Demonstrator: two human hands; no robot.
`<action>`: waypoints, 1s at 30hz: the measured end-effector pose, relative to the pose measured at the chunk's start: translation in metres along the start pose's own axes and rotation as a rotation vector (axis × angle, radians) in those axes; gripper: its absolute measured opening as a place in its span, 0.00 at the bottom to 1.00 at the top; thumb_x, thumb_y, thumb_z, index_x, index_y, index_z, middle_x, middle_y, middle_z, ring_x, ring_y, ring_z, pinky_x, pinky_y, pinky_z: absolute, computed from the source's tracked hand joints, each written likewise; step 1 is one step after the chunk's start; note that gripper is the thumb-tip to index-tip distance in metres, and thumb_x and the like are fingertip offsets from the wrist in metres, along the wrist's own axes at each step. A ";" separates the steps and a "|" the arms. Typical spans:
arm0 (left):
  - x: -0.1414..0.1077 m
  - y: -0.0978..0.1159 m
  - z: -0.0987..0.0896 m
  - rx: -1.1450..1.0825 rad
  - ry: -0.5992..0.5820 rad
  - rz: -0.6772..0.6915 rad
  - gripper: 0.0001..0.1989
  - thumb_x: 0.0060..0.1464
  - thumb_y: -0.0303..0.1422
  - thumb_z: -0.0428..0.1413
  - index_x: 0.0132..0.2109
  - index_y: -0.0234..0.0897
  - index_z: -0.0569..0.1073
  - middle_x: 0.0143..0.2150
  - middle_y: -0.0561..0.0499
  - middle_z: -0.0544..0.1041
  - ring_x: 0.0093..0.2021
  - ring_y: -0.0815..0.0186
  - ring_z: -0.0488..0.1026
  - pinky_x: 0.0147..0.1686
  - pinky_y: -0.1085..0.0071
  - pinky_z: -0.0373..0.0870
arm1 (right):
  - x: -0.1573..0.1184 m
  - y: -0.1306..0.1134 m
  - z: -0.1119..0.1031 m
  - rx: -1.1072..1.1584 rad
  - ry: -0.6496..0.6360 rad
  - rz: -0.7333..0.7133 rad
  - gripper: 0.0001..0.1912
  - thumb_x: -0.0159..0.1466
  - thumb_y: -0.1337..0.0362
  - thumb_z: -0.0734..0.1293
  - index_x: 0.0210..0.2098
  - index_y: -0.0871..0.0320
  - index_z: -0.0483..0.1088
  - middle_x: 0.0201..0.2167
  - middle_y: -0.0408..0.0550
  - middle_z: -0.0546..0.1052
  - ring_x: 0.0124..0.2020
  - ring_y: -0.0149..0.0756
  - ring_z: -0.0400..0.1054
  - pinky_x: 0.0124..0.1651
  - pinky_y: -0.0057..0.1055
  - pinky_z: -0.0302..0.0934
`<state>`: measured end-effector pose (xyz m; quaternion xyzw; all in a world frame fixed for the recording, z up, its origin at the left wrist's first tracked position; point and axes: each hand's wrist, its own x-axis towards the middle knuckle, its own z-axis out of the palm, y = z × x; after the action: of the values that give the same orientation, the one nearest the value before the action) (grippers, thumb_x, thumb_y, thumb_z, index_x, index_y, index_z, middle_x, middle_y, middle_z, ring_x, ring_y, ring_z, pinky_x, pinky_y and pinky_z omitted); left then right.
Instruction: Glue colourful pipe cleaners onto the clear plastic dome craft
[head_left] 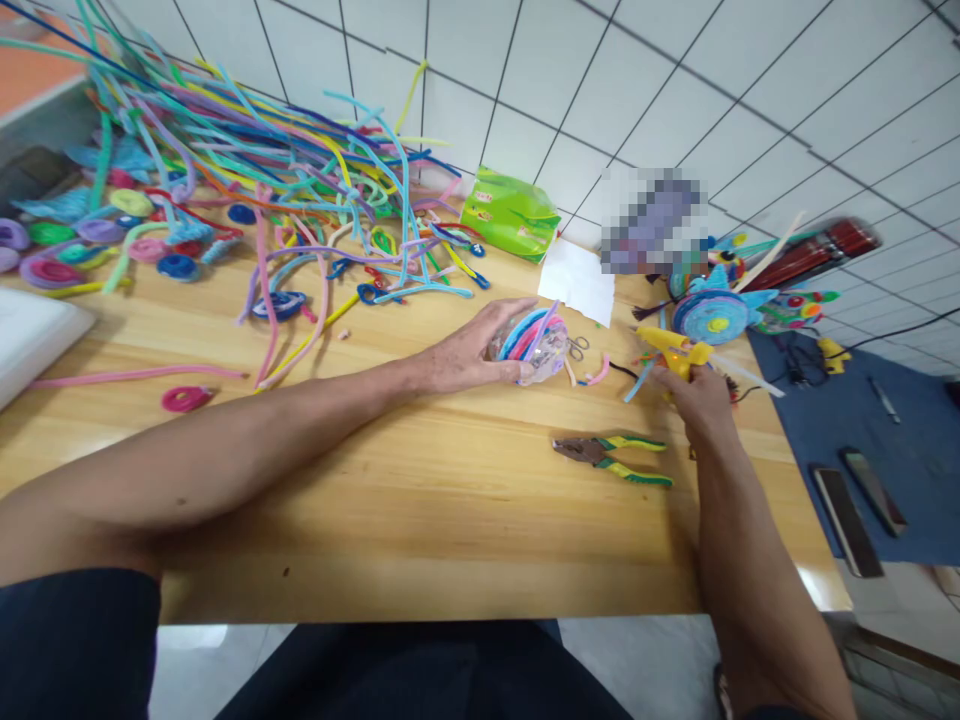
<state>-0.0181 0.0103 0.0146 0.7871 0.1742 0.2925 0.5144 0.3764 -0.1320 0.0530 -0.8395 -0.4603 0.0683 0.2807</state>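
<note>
My left hand is wrapped round a clear plastic piece wound with blue, pink and purple pipe cleaners, held over the middle of the table. In my right hand is a yellow glue gun, its nozzle pointing left toward the piece but apart from it. Small scissors lie just beyond the piece, among short pipe cleaner scraps. Pliers with yellow and green handles rest nearer to me, between my forearms.
A heap of loose pipe cleaners and coiled shapes covers the back left. A green packet and white paper lie by the tiled wall. At the right stands a blue fish-like craft; beyond the table edge, two phones lie on blue cloth.
</note>
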 end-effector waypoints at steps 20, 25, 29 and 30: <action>0.003 -0.004 -0.002 -0.025 0.016 0.030 0.56 0.59 0.67 0.69 0.83 0.48 0.63 0.87 0.38 0.63 0.87 0.36 0.59 0.88 0.39 0.55 | -0.082 -0.099 -0.003 0.176 -0.201 -0.836 0.11 0.77 0.62 0.73 0.57 0.48 0.82 0.53 0.53 0.90 0.53 0.51 0.88 0.62 0.50 0.81; 0.003 -0.009 -0.001 -0.023 0.022 0.048 0.55 0.59 0.66 0.70 0.83 0.50 0.63 0.86 0.39 0.64 0.86 0.35 0.60 0.88 0.37 0.56 | -0.083 -0.093 0.005 0.187 -0.172 -0.899 0.12 0.76 0.64 0.72 0.57 0.47 0.81 0.52 0.51 0.90 0.52 0.50 0.87 0.66 0.51 0.80; 0.004 -0.009 0.000 -0.014 0.029 0.051 0.54 0.59 0.66 0.70 0.83 0.51 0.63 0.86 0.39 0.64 0.86 0.34 0.60 0.87 0.36 0.56 | -0.085 -0.091 0.009 0.168 -0.146 -0.890 0.13 0.76 0.64 0.72 0.58 0.47 0.81 0.52 0.51 0.90 0.53 0.51 0.87 0.65 0.51 0.80; 0.004 -0.009 0.000 -0.011 0.028 0.055 0.54 0.59 0.66 0.70 0.83 0.52 0.64 0.86 0.40 0.64 0.86 0.34 0.60 0.87 0.35 0.56 | -0.086 -0.091 0.009 0.160 -0.138 -0.886 0.13 0.76 0.63 0.72 0.58 0.47 0.81 0.52 0.52 0.90 0.54 0.52 0.87 0.65 0.52 0.81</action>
<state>-0.0152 0.0163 0.0078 0.7845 0.1583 0.3185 0.5080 0.2575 -0.1600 0.0819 -0.5305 -0.7860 0.0326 0.3157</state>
